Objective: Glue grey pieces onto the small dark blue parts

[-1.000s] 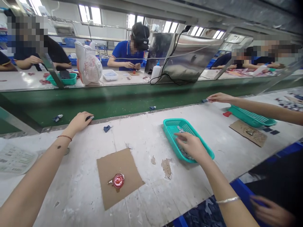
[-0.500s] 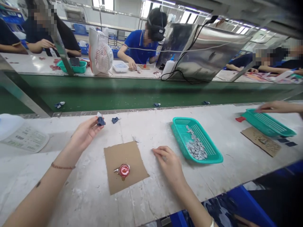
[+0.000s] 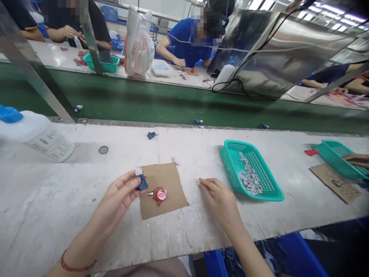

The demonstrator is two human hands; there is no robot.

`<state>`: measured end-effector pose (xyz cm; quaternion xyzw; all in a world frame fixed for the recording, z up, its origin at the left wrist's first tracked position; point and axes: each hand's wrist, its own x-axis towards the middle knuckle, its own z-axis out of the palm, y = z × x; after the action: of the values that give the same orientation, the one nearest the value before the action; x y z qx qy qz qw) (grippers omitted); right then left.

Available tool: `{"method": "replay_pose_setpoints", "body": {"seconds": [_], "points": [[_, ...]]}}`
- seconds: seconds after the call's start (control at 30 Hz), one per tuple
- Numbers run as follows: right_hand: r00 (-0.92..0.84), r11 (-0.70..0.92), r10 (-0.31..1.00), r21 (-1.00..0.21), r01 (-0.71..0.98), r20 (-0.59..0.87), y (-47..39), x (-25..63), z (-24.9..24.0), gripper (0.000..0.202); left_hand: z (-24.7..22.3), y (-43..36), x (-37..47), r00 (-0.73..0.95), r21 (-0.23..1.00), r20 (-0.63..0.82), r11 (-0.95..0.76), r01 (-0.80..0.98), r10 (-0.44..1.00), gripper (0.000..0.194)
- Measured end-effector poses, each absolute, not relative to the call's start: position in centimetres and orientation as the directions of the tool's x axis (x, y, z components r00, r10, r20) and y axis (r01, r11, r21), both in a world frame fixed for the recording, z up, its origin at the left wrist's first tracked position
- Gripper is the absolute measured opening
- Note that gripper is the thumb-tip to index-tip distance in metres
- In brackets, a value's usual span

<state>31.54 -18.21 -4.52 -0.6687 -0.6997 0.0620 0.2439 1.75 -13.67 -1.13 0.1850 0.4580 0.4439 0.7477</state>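
My left hand point(image 3: 121, 196) pinches a small dark blue part point(image 3: 141, 182) with a whitish tab at its top, just over the left edge of a brown cardboard square point(image 3: 173, 188). On the cardboard lies a round red lid-like piece point(image 3: 160, 195) with shiny wet liquid on and around it. My right hand point(image 3: 217, 200) is closed at the fingertips on a small pale piece point(image 3: 198, 182), to the right of the cardboard and low over the table. Beside that hand stands a green plastic basket point(image 3: 276, 195) with many small grey pieces point(image 3: 249, 179) in it.
A white bottle with blue cap point(image 3: 43, 134) and a round metal cap point(image 3: 103, 149) are at left. Another dark blue part point(image 3: 151, 135) lies farther back. A green conveyor belt point(image 3: 167, 104) runs beyond. At right, a co-worker's hand point(image 3: 357, 158) reaches over a second basket point(image 3: 331, 154).
My left hand has come down and right with the blue part, from the back of the table to the cardboard's edge. My right hand stays near the basket. The camera view has shifted.
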Motion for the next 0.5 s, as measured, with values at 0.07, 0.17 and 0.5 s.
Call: {"method": "replay_pose_setpoints", "body": {"seconds": [0.07,0.17,0.5], "points": [[-0.030,0.132,0.969,-0.413,0.901,0.246,-18.0,32.0,-4.4,0.027,-1.6,-14.8,1.7,0.211,0.666,-0.519,0.547,-0.508,0.828,0.023],[-0.073,0.150,0.972,-0.349,0.925,0.224,-18.0,32.1,-4.6,0.030,-2.0,-16.1,1.6,0.221,0.643,-0.524,0.553,-0.530,0.822,0.025],[-0.053,0.102,0.986,-0.319,0.942,0.160,-17.3,31.4,-3.6,0.036,-2.5,-17.9,0.5,0.122,0.684,-0.480,0.457,-0.568,0.869,0.024]]}}
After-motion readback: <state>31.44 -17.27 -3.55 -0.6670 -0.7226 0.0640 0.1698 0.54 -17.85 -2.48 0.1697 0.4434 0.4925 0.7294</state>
